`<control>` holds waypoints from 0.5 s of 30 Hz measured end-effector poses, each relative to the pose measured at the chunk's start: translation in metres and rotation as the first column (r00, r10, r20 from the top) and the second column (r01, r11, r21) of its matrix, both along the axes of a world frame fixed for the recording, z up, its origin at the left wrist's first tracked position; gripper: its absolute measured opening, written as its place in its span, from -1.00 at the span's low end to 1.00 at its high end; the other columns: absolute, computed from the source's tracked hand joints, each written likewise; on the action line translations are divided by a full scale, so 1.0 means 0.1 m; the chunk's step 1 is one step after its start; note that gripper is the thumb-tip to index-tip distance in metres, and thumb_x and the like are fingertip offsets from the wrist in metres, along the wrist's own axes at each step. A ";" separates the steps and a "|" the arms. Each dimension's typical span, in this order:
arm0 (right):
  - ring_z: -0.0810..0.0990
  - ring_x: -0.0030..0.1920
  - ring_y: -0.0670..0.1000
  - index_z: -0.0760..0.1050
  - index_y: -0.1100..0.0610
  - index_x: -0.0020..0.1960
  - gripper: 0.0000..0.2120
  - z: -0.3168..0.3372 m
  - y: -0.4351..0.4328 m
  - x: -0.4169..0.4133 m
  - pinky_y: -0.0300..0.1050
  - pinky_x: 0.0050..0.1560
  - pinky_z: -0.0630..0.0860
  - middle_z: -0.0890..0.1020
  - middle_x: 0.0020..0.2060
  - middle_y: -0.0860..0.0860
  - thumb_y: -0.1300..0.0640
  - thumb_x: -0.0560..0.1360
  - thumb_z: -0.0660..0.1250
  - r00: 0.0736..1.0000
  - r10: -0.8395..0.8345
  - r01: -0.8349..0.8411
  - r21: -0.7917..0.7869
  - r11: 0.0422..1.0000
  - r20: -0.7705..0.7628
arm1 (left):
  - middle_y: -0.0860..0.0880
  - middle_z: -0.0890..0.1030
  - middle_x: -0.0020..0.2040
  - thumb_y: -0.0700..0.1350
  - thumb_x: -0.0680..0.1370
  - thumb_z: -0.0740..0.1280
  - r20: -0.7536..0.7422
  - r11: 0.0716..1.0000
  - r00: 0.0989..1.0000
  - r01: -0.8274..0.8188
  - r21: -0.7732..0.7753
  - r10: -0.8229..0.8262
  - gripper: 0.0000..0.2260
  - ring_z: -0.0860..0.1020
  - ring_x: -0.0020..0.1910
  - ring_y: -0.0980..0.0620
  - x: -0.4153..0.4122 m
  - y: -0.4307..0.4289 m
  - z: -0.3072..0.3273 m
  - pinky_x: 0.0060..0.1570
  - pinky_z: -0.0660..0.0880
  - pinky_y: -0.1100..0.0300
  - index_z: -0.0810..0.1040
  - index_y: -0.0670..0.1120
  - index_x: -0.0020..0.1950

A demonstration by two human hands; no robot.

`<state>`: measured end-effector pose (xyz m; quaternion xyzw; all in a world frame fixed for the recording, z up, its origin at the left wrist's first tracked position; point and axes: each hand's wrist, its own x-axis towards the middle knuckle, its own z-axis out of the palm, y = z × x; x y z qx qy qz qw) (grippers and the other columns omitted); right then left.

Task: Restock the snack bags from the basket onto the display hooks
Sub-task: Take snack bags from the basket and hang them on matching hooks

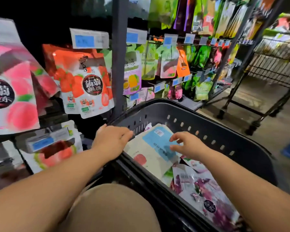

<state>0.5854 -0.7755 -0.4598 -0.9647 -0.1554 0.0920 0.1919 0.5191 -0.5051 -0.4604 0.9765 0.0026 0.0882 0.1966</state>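
Blue bag lies just beneath fingers of the right hand.

My left forearm and right forearm are bare as far up as I can see, and my left hand and right hand are bare too. Lower down I wear plain tan cloth, smooth and unmarked; shorts or trousers, I cannot tell.

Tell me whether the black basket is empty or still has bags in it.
Not empty. The basket holds a pale bag with a blue panel and a purple bag nearer the person.
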 end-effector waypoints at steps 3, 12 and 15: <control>0.44 0.31 0.00 0.58 -0.03 0.23 -0.59 -0.28 -0.19 0.04 -0.19 0.33 0.33 0.50 0.25 -0.03 0.00 0.40 0.55 0.985 0.159 -0.166 -0.119 0.979 -0.067 | 0.05 0.69 -0.01 0.23 0.56 -0.09 -0.007 0.998 0.999 0.033 0.060 -0.033 -0.48 0.56 0.13 -0.02 0.00 0.02 -0.05 0.45 0.05 0.03 0.63 0.08 -0.03; 0.14 0.55 0.00 0.39 -0.16 0.45 -0.24 -0.67 -0.23 0.12 0.05 0.50 0.17 0.25 0.54 -0.07 -0.09 0.31 0.59 0.953 0.294 -0.278 -0.184 0.943 0.072 | 0.12 0.64 -0.16 0.22 0.65 -0.07 -0.040 0.999 0.999 0.029 0.045 -0.027 -0.50 0.56 0.08 0.02 0.03 0.03 -0.05 0.50 0.02 0.02 0.63 0.12 -0.11; 0.23 0.53 0.03 0.46 -0.16 0.40 -0.36 -0.72 -0.23 0.11 0.10 0.47 0.20 0.37 0.49 -0.08 -0.13 0.36 0.54 0.934 0.339 -0.315 -0.184 0.931 0.117 | 0.11 0.66 -0.14 0.22 0.65 -0.07 -0.032 1.000 0.999 0.014 0.026 -0.014 -0.50 0.56 0.05 0.03 0.04 0.03 -0.07 0.50 0.02 0.02 0.61 0.11 -0.14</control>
